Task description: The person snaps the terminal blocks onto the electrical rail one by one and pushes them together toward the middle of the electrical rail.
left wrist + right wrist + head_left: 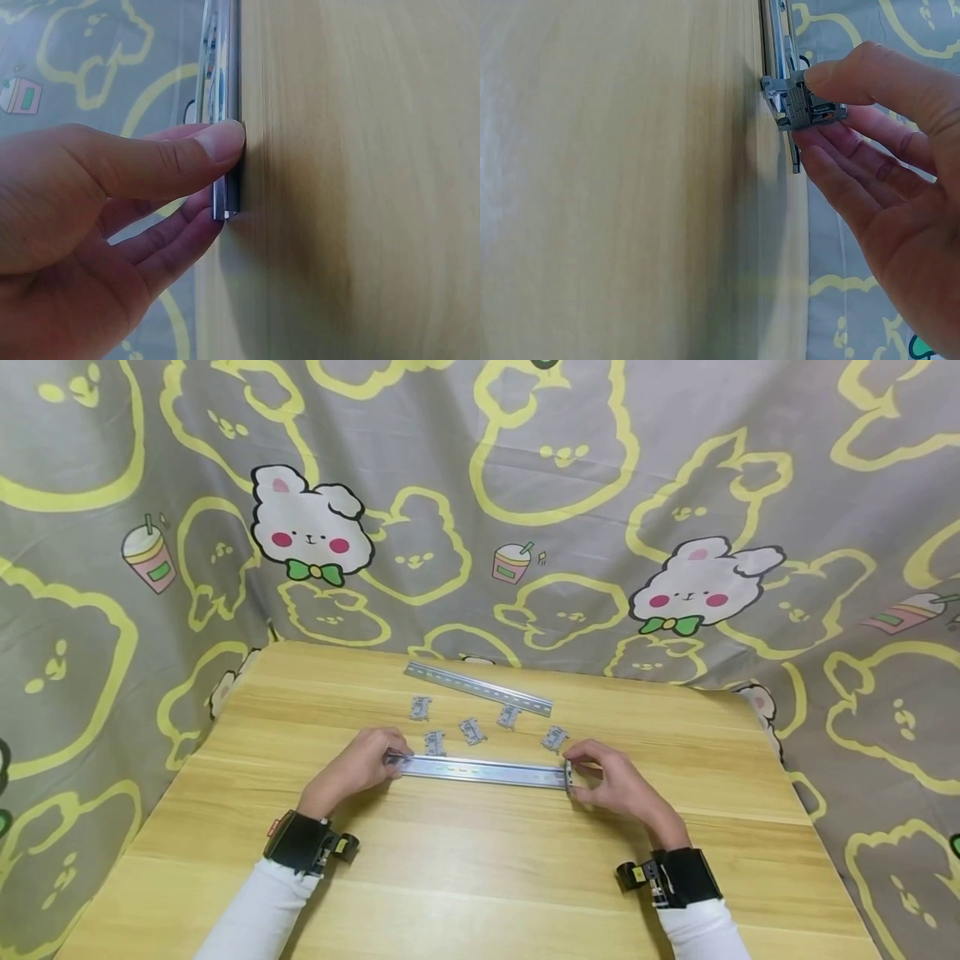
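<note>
A silver slotted DIN rail (480,770) lies crosswise on the table in front of me. My left hand (369,760) pinches its left end; the left wrist view shows the thumb on the near edge of the rail (226,169) and fingers behind. At the other end, my right hand (611,781) pinches a grey terminal block (802,101) between thumb and fingers. This block sits against the rail, close to its right end; whether it is clipped on I cannot tell. Part of it is hidden by the fingers in the head view.
Several loose grey terminal blocks, among them one nearby terminal block (435,743), lie behind the rail. Farther back, a second DIN rail (480,687) lies at a slant. The wooden table (465,877) meets a patterned grey curtain (450,460) at the back and sides.
</note>
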`<act>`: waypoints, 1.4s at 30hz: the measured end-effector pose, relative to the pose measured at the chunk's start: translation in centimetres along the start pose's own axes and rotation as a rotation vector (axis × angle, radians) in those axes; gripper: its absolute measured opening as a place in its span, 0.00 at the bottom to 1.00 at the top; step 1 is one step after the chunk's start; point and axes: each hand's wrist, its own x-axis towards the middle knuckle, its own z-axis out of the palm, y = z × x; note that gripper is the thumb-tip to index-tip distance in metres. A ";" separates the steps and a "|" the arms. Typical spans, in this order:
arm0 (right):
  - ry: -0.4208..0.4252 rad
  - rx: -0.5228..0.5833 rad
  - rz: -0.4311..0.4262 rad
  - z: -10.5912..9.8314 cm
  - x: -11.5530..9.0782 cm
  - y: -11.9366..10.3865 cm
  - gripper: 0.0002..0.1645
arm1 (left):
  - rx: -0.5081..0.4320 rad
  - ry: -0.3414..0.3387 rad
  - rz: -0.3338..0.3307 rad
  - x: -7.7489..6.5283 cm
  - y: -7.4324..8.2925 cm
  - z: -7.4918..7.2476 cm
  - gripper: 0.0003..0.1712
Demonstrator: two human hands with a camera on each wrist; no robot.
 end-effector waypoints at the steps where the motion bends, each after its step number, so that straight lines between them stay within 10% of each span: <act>1: 0.000 0.005 0.005 0.0 0.0 0.0 0.31 | 0.000 -0.001 0.002 0.0 0.0 0.0 0.17; 12: 0.003 0.105 0.024 -0.4 -0.5 -2.4 0.30 | -0.004 0.007 0.058 0.1 -0.4 0.0 0.17; 27: 0.022 0.123 -0.013 -0.1 -0.5 0.5 0.32 | -0.004 0.005 0.035 0.2 -0.3 0.0 0.17; 42: 0.009 -0.072 -0.057 2.6 2.5 -1.1 0.31 | -0.016 0.009 0.052 0.1 -0.3 -0.1 0.17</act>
